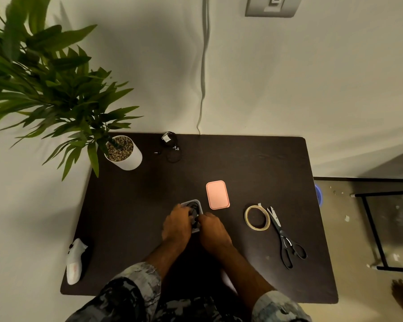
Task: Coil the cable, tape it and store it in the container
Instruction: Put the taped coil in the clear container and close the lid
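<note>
From my feed I see both hands over the small grey container (197,202) on the dark table (130,205) — the left hand (176,225) and right hand (213,231) curl around the black cable (193,209), which lies bunched inside it. The pink lid (217,194) lies just beside the container's right, and the tape roll (257,217) touches the scissors (285,240) farther right — whether tape is on the cable, I cannot tell.
</note>
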`<state>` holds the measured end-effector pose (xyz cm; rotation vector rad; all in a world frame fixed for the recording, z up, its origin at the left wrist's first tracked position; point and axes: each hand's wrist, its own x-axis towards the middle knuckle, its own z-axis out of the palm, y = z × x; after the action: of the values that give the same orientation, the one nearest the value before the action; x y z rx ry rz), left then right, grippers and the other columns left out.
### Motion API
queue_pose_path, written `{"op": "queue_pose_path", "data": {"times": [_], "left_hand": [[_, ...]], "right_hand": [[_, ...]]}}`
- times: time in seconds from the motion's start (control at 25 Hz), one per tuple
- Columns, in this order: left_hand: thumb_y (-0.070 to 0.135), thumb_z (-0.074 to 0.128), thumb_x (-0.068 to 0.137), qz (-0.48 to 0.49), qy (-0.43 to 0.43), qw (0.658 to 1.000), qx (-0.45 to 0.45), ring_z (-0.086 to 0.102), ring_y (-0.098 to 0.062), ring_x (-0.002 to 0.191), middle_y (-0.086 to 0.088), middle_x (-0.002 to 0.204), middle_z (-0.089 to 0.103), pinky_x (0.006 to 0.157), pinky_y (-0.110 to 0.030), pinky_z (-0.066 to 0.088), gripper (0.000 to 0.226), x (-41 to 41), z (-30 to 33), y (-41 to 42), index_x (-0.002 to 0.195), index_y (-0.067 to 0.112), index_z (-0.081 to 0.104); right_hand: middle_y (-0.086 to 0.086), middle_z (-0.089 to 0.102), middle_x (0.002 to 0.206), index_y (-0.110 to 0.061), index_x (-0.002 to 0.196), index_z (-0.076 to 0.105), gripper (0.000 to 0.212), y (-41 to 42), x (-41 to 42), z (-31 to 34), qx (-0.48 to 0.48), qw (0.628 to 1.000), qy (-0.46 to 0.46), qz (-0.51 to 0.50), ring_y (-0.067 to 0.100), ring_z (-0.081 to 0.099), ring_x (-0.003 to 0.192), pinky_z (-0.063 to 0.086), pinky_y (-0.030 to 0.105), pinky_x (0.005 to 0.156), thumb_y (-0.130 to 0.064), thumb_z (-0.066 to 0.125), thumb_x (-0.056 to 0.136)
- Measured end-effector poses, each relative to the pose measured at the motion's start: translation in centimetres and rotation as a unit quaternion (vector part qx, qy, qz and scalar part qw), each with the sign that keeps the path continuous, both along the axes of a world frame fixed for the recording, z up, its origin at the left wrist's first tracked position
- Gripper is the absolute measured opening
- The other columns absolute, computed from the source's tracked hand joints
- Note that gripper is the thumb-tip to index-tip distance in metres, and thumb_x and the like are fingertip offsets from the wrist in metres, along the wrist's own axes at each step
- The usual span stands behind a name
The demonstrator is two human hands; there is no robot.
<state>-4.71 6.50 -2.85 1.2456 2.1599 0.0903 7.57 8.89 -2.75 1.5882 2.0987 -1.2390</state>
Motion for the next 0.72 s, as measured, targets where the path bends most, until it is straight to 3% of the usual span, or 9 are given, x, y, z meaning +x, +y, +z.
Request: {"op": "queue_pose_path", "data": {"times": [0.12,0.24,0.36,0.44,0.52,0.64,0.72], "left_hand": [[0.037,0.057,0.095,-0.010,0.036,0.999,-0.017,0.064,-0.025,0.094,-0.006,0.110,0.061,0.080,-0.036,0.055,0.022,-0.3,-0.3,-0.2,0.110,0.029,0.071],[0.034,0.053,0.093,-0.009,0.022,0.999,-0.044,0.067,-0.026,0.096,-0.008,0.113,0.067,0.082,-0.039,0.057,0.028,-0.9,-1.2,-0.2,0.113,0.021,0.069],[0.030,0.052,0.098,-0.008,0.000,1.000,-0.005,0.058,-0.010,0.082,-0.002,0.115,0.064,0.074,-0.025,0.047,0.017,-1.5,-1.0,-0.6,0.110,0.022,0.059],[0.028,0.054,0.100,-0.049,-0.017,0.998,0.020,0.060,-0.011,0.088,0.002,0.121,0.053,0.078,-0.019,0.048,0.017,-1.8,-1.1,-1.3,0.113,0.021,0.063],[0.024,0.059,0.098,-0.030,-0.036,0.998,0.052,0.065,-0.019,0.098,0.001,0.128,0.047,0.088,-0.028,0.055,0.023,-1.8,-0.9,-1.9,0.121,0.020,0.061],[0.018,0.065,0.094,0.010,-0.037,0.997,0.066,0.067,-0.025,0.108,-0.001,0.139,0.044,0.094,-0.039,0.058,0.043,-1.5,-0.9,-2.0,0.134,0.024,0.051],[0.017,0.067,0.093,0.024,-0.059,0.996,0.061,0.065,-0.025,0.115,-0.001,0.144,0.044,0.097,-0.040,0.057,0.051,-1.3,-0.8,-2.0,0.139,0.025,0.047]], "right_hand": [[0.012,0.064,0.131,-0.012,0.128,0.067,0.031,0.7,0.3,0.0,-0.008,1.000,0.001,0.010,0.029,0.064,0.117,0.054,0.040,0.101,-0.014,0.068,0.097],[0.014,0.067,0.127,-0.009,0.124,0.069,0.026,1.7,0.9,-0.3,0.048,0.997,0.001,-0.054,0.033,0.066,0.114,0.054,0.042,0.096,-0.011,0.061,0.100],[0.013,0.053,0.146,-0.012,0.140,0.057,0.039,2.5,2.1,-1.3,0.112,0.991,-0.051,-0.056,0.034,0.051,0.132,0.052,0.047,0.103,-0.011,0.055,0.102],[0.010,0.040,0.160,-0.017,0.148,0.049,0.045,2.6,3.0,-2.2,0.112,0.990,-0.086,-0.004,0.036,0.039,0.143,0.049,0.052,0.106,-0.016,0.053,0.103],[0.009,0.035,0.165,-0.020,0.148,0.049,0.046,2.3,3.7,-2.6,0.093,0.990,-0.105,0.018,0.035,0.033,0.148,0.047,0.054,0.109,-0.028,0.057,0.103],[0.012,0.051,0.149,-0.017,0.139,0.056,0.048,0.9,4.0,-2.6,0.114,0.982,-0.152,-0.002,0.034,0.046,0.137,0.049,0.048,0.106,-0.047,0.059,0.101],[0.014,0.050,0.145,-0.017,0.139,0.052,0.056,-0.1,4.2,-2.5,0.123,0.976,-0.178,-0.038,0.034,0.048,0.133,0.051,0.044,0.104,-0.051,0.066,0.096]]}}
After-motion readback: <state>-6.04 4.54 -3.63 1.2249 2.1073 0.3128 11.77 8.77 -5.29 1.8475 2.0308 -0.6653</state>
